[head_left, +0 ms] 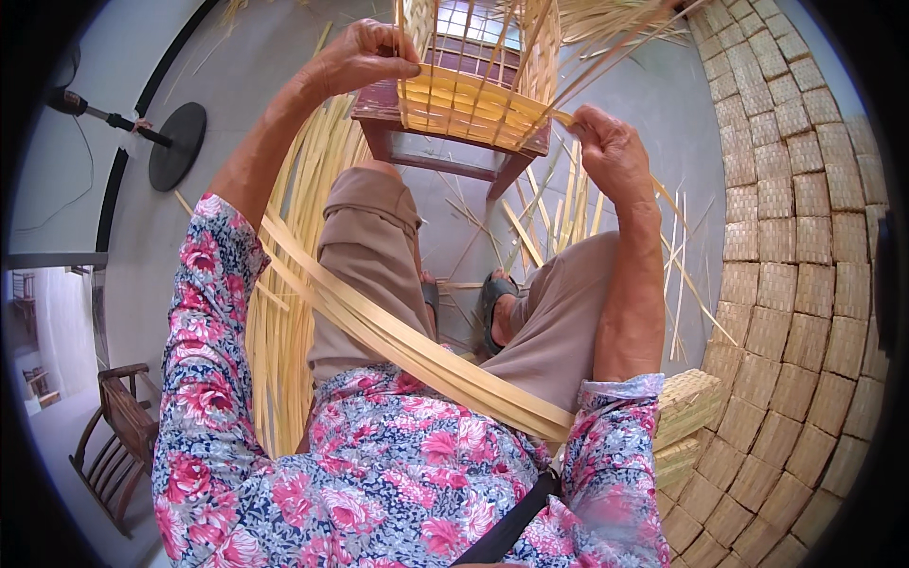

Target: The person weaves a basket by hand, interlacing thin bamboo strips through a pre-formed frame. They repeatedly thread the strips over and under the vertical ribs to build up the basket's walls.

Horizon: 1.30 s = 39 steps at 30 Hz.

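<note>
A partly woven bamboo basket rests on a dark red wooden stool in front of my knees. Its near side has pale woven rows with long bare strips rising above them. My left hand is closed at the basket's left corner, thumb and fingertips pinching the bamboo strip along the near side. At the right corner, my right hand is closed on the strip, drawn out past the basket wall. Several flat bamboo strips lie in a curved bundle across my lap.
Long bamboo strips are heaped left of my leg, and loose offcuts litter the floor ahead. Stacked woven baskets line the right side. A round black stand base and a wooden chair stand at left.
</note>
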Available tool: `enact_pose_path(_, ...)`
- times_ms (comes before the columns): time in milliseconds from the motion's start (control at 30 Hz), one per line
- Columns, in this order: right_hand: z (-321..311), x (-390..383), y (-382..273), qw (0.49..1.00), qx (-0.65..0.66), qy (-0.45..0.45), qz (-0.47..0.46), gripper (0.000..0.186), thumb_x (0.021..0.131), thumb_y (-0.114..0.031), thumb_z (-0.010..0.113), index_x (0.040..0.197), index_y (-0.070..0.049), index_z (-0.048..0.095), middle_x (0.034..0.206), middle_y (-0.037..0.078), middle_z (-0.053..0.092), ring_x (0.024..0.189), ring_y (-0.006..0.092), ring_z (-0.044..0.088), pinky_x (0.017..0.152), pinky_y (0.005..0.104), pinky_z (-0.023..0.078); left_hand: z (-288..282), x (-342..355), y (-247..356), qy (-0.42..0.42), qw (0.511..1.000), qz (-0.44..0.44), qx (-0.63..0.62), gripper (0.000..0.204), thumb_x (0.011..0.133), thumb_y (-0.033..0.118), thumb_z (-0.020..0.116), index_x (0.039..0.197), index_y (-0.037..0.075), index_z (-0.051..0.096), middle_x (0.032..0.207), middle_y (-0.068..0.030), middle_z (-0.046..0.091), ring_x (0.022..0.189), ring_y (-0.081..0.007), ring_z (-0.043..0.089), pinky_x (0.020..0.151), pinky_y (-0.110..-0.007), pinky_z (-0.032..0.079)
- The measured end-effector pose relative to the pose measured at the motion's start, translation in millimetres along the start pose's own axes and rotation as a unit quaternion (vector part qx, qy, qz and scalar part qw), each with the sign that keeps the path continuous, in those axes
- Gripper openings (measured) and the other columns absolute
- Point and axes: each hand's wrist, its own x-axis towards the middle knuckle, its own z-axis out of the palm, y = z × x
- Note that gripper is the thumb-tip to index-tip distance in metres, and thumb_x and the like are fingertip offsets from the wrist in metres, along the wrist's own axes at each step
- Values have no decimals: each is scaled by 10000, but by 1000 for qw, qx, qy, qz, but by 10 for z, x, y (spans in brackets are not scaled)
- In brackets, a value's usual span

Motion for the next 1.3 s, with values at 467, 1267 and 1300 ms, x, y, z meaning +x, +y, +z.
enact_pose_path(467, 112, -63, -249, 986, 121, -92, -74, 212, 930, -106, 606, 1113, -161, 697, 808, 163, 700, 753, 358, 675, 679, 436, 504, 871, -479, 595, 269, 928, 177, 185, 213, 896, 41, 724, 1109, 54, 716, 1026, -99, 732, 821, -181, 706, 726, -300, 577)
enact_pose_path(1267, 560, -208, -569, 960, 36, 67, -269, 69, 933, -244, 651, 969, -190, 676, 729, 90, 692, 721, 320, 699, 613, 447, 523, 831, -322, 741, -44, 943, 192, 267, 112, 887, 59, 691, 996, 54, 716, 867, -96, 693, 761, -311, 691, 666, -374, 564)
enact_pose_path(1300, 561, -188, -575, 958, 38, 61, -278, 70, 934, -242, 649, 973, -192, 677, 728, 90, 693, 721, 319, 700, 615, 448, 525, 814, -347, 740, -46, 942, 193, 272, 112, 885, 57, 693, 994, 55, 716, 861, -96, 690, 761, -310, 691, 666, -375, 563)
